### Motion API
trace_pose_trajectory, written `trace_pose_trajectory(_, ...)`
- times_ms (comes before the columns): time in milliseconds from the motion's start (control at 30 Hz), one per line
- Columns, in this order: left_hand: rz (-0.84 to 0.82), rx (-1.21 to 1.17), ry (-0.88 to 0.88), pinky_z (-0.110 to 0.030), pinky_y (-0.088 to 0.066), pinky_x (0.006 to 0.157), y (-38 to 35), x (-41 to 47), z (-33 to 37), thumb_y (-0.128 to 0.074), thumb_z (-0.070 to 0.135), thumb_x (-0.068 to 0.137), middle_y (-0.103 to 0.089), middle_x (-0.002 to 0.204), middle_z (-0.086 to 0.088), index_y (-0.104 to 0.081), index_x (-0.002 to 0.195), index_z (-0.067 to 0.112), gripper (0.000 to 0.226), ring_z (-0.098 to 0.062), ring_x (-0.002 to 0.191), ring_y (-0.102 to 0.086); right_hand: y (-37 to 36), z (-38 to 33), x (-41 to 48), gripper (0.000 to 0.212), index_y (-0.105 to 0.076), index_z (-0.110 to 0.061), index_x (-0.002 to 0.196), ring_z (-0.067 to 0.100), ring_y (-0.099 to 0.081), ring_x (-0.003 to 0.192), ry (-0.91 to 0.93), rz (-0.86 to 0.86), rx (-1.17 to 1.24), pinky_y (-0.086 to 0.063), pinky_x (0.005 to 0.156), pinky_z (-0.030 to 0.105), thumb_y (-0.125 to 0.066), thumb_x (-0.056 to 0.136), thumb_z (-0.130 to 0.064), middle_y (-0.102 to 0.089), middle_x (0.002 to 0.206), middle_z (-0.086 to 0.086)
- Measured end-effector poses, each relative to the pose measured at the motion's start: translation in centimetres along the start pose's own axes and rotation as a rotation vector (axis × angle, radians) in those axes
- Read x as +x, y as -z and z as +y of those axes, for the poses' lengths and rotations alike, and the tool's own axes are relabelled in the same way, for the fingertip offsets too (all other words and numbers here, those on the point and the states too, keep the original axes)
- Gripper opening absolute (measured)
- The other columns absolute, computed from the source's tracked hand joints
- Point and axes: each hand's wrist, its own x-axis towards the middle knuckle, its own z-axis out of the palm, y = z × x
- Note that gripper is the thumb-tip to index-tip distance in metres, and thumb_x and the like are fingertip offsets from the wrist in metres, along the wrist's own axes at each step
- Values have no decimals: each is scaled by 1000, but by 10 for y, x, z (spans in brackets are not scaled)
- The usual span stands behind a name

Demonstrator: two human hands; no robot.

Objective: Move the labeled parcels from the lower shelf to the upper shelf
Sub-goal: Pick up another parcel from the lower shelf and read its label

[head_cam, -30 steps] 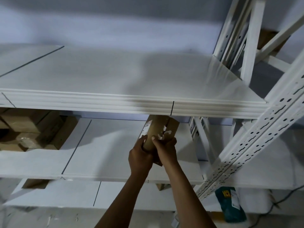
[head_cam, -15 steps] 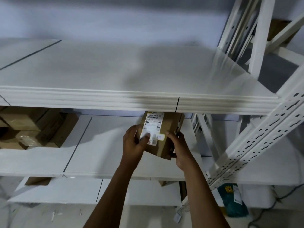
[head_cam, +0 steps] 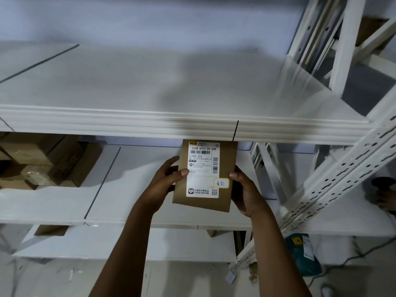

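White metal upper shelf spans above the grip, bare and smooth. Lower shelf lies behind and below it. Brown cardboard parcel, flat, rectangular, upright, top edge hidden behind upper shelf's lip. White shipping label faces camera; small print unreadable. Left hand clamps left edge, thumb on label; right hand clamps right edge.
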Motion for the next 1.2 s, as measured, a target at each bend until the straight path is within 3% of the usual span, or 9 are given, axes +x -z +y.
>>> trace_pose_trajectory(167, -61, 45, -20, -51, -56, 104, 1, -6, 2, -76, 42, 72, -71, 139, -13, -57, 148, 16, 82, -36, 124, -71, 0, -2, -4, 39, -79, -39, 113, 18, -77, 104, 10, -25, 26, -64, 81, 33, -64, 77, -35, -81, 117, -2)
trace_pose_trajectory(367, -53, 68, -34, -58, -53, 109, -1, -13, 4, -76, 42, 71, -69, 141, -16, -55, 149, 14, 85, -37, 125, -69, 0, -2, -8, 40, -80, -36, 113, 19, -78, 103, 19, -47, 45, -65, 79, 33, -65, 76, -33, -81, 115, 0)
trace_pose_trajectory(500, -39, 69, -22, -62, -50, 111, -1, -16, 5, -75, 44, 70, -68, 142, -16, -54, 149, 15, 87, -38, 126, -68, -1, 0, -10, 51, -71, -25, 123, 22, -77, 104, 21, -36, 54, -64, 78, 34, -68, 73, -33, -81, 116, 4)
trace_pose_trajectory(667, -32, 51, -25, -64, -49, 112, -2, -20, 4, -74, 46, 71, -68, 142, -15, -55, 149, 16, 85, -38, 127, -68, -3, 0, -11, 44, -68, -23, 125, 23, -76, 104, 7, -9, 52, -60, 86, 38, -58, 82, -27, -81, 114, 3)
trace_pose_trajectory(833, -21, 42, -32, -62, -52, 110, 0, -20, 1, -73, 49, 75, -70, 140, -11, -58, 146, 20, 78, -35, 124, -71, -9, 1, -13, 48, -64, -23, 131, 23, -76, 106, -8, 20, 52, -61, 87, 40, -56, 85, -31, -81, 115, 3)
trace_pose_trajectory(933, 23, 12, -59, -50, -61, 101, -7, -22, -2, -70, 55, 78, -75, 134, -3, -59, 145, 26, 74, -27, 118, -75, -19, 2, -12, 55, -58, -22, 143, 26, -74, 115, -2, 48, 58, -61, 91, 43, -55, 90, -38, -77, 127, 6)
trace_pose_trajectory(1000, 66, -15, -75, -46, -63, 98, -14, -24, -4, -65, 54, 87, -74, 137, -6, -57, 147, 23, 68, -28, 119, -75, -28, 3, -11, 58, -55, -22, 147, 28, -72, 119, 5, 76, 66, -62, 89, 44, -53, 93, -43, -74, 133, 8)
trace_pose_trajectory(1067, 68, -34, -108, -55, -57, 104, -20, -27, -3, -55, 45, 99, -70, 142, -10, -53, 150, 20, 58, -33, 125, -70, -38, 5, -9, 57, -56, -23, 146, 28, -73, 116, 17, 102, 82, -63, 84, 44, -52, 94, -46, -75, 132, 7)
trace_pose_trajectory(1200, 72, -67, -174, -59, -51, 112, -18, -34, 0, -49, 38, 103, -58, 156, -9, -37, 162, 23, 62, -32, 137, -62, -53, 12, -8, 35, -69, -35, 127, 21, -79, 103, 53, 173, 112, -65, 72, 38, -48, 100, -44, -81, 116, 0)
